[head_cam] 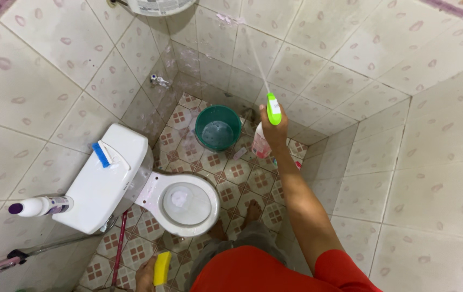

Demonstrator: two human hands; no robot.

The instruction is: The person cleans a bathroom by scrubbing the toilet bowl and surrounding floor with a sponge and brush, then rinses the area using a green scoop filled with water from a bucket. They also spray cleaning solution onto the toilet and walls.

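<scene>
— What's closest to you?

— My left hand [146,274], low by my red shirt [253,273]. Its fingers are clenched around a yellow sponge [161,268], which sticks up above the patterned floor [237,173].

— And just past that?

— The white toilet [185,203], seat up, bowl open. A blue brush [101,153] lies on the tank lid [101,184]. At the tank's left end a white bottle with a purple cap [39,206] lies on its side, and a red-handled stick [119,246] leans beside the bowl.

— Your other hand?

— My right hand [272,127] is stretched out ahead, gripping a spray bottle [266,130] by its neck. The green nozzle [273,108] points up at the tiled wall [318,48], and a thin stream of spray runs from it to a wet patch high on the tiles.

— Anything beyond?

— A green bucket [218,127] with water in it stands on the floor near the corner, just left of the spray bottle. A small tap [159,81] sits on the wall farther left.
</scene>
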